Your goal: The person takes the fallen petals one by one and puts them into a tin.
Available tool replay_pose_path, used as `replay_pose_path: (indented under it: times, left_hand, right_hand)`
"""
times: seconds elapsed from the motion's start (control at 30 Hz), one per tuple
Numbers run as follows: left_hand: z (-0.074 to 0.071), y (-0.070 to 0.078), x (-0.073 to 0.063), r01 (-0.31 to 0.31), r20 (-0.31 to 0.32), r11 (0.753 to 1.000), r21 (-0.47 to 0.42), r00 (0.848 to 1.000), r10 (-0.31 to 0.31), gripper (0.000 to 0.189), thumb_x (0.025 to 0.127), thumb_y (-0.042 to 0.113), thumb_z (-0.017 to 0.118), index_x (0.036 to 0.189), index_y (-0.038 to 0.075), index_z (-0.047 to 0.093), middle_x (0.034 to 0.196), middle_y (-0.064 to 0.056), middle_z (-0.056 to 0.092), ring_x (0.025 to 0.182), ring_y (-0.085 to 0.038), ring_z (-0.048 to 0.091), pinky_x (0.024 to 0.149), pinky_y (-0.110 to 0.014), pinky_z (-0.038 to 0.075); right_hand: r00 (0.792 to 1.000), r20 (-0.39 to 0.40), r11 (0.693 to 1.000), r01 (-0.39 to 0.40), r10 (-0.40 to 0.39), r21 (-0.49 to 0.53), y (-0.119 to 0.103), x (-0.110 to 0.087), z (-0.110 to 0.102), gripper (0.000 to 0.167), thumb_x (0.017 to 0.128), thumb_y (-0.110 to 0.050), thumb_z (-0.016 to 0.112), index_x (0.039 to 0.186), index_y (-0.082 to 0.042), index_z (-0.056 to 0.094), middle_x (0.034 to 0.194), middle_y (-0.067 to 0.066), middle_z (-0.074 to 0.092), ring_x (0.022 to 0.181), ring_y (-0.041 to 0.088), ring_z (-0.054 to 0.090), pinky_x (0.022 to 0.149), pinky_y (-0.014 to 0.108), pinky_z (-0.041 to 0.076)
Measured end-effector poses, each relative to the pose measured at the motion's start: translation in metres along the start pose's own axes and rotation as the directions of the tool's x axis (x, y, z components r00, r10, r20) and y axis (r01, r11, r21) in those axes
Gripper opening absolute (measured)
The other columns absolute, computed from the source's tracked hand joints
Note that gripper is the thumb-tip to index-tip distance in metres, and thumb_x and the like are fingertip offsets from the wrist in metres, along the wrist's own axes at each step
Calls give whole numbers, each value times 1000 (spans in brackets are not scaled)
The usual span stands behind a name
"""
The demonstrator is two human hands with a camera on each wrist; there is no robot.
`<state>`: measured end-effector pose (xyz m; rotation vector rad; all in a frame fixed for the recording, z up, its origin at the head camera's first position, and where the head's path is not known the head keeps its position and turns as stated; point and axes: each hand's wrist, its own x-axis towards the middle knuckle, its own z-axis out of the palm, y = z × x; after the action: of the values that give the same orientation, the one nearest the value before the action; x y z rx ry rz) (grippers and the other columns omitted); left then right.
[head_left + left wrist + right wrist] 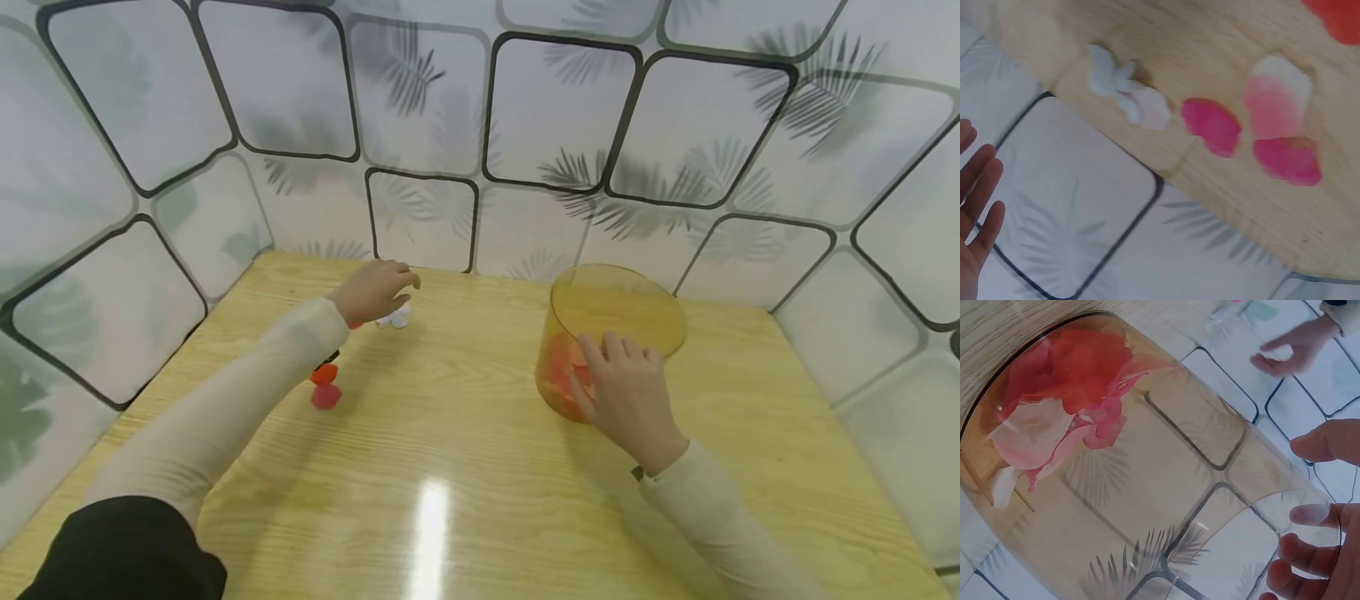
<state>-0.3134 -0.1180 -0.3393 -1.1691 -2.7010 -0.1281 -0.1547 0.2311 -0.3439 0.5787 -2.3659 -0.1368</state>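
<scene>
My left hand (377,292) hovers over the far left of the wooden table, fingers loosely spread and holding nothing. Beneath it lie white petals (395,317); the left wrist view shows the white cluster (1129,94) beside a magenta petal (1213,127) and a pink-and-white petal (1277,100). On the right, a see-through amber cylindrical container (551,342) stands upright with its mouth up. My right hand (624,396) grips its near rim, fingers hooked over the edge and thumb on the outside. Red, pink and pale petals (1079,381) are heaped at its bottom.
Red petals (324,373) and a magenta petal (326,396) lie nearer, beside my left forearm, with a small dark piece just above them. A patterned wall panel (420,221) borders the table (480,467) at the back and both sides.
</scene>
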Motion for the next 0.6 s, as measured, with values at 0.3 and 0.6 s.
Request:
replay_pose_path:
  times: [0.3,0.6]
  left_hand:
    - [45,-34,-19,38,235,997,64,971,-52,40,80,12,72,118,6,62,114,-15,65,103,-32,62,91,-46,49]
    - [54,-28,-14,80,213,995,62,973,-92,32,84,10,66,114,3,62,105,-17,66,95,-32,63,85,-45,51]
  right_hand:
    - [1000,12,1000,-5,5,-10,0,0,-1,35,74,-29,67,99,-7,53,70,11,47,58,30,47,48,34,28]
    - [1000,7,1000,11,-11,-4,-1,-1,-2,40,73,-28,71,102,-7,54,70,10,47,57,28,45,48,33,27]
